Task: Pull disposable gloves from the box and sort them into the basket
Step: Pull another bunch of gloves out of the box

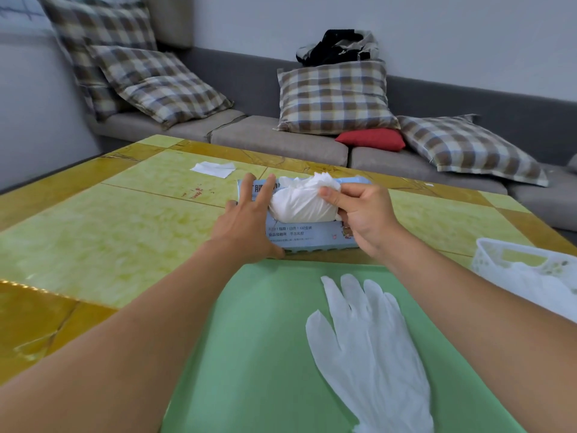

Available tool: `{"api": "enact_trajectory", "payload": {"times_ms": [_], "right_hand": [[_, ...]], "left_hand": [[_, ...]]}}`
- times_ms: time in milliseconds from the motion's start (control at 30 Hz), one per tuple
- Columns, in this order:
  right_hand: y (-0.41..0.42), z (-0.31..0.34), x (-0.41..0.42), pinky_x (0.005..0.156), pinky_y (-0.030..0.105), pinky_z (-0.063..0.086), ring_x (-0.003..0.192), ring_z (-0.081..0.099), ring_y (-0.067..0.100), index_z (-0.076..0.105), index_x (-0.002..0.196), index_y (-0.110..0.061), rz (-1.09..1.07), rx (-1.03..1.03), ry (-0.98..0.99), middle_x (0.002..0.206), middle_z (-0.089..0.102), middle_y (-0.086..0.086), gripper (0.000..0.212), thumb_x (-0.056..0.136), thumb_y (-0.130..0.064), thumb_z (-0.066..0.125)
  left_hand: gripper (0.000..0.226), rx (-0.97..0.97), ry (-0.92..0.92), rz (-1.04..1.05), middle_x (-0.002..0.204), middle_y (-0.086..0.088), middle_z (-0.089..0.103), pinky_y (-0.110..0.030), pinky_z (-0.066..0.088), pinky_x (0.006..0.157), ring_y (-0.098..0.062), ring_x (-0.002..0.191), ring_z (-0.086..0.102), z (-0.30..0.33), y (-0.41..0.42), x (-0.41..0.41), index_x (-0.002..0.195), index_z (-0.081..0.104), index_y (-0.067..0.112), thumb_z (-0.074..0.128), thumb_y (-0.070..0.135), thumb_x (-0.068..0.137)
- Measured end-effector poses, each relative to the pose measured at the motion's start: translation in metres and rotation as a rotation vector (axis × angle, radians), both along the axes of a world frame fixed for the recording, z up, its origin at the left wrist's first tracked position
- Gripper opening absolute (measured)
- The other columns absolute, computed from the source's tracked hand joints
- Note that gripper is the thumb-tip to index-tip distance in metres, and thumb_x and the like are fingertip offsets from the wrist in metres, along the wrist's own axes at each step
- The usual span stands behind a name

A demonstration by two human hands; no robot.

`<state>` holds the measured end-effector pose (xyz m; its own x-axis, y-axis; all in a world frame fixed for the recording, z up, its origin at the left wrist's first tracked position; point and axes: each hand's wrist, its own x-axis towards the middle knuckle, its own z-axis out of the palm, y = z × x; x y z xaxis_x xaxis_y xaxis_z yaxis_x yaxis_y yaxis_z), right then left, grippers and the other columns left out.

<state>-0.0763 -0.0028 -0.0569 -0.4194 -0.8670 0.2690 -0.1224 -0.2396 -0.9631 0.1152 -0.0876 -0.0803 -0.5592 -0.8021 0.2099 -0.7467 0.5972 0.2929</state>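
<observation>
A light blue glove box (pixel 312 237) lies on the table beyond a green mat (pixel 265 339). My left hand (pixel 246 217) rests flat on the box's left part, fingers spread. My right hand (pixel 359 214) pinches a bunched white glove (pixel 299 201) that bulges out of the box's opening. Another white glove (pixel 371 348) lies flat on the mat, fingers pointing away from me. A white perforated basket (pixel 512 254) stands at the right edge, with white gloves (pixel 537 285) inside it.
A white tissue (pixel 214 168) lies on the far side of the yellow-green table (pixel 109 232). Behind the table runs a grey sofa (pixel 274 142) with several plaid cushions, a red cushion and dark clothing.
</observation>
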Motion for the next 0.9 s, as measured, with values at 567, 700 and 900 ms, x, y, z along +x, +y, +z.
{"api": "enact_trajectory", "payload": {"times_ms": [567,700,900], "right_hand": [[-0.006,0.009,0.01,0.063,0.029,0.041,0.068,0.055,0.005,0.076,0.09,-0.018,-0.166,0.084,0.72,0.076,0.066,-0.008,0.019,0.076,-0.023,0.087],[-0.004,0.001,0.006,0.079,0.048,0.057,0.085,0.07,0.027,0.078,0.075,-0.025,-0.217,-0.063,0.289,0.09,0.075,0.01,0.011,0.076,-0.017,0.086],[0.012,0.001,0.01,0.087,0.053,0.057,0.088,0.071,0.031,0.075,0.086,-0.011,-0.237,-0.178,-0.239,0.095,0.073,0.013,0.012,0.084,0.001,0.075]], "left_hand": [[0.111,0.026,-0.113,-0.052,0.16,-0.007,-0.023,-0.056,0.049,0.099,-0.048,0.131,0.035,-0.008,0.0,-0.006,0.154,-0.002,0.05,0.073,0.07,0.074],[0.109,0.079,-0.09,-0.04,0.161,-0.005,-0.022,-0.054,0.043,0.104,-0.049,0.135,0.033,-0.004,-0.003,-0.006,0.153,-0.005,0.055,0.071,0.069,0.076],[0.098,0.105,-0.108,-0.047,0.161,-0.006,-0.016,-0.053,0.04,0.109,-0.051,0.132,0.036,-0.002,-0.004,-0.007,0.152,0.017,0.043,0.072,0.069,0.075]]}}
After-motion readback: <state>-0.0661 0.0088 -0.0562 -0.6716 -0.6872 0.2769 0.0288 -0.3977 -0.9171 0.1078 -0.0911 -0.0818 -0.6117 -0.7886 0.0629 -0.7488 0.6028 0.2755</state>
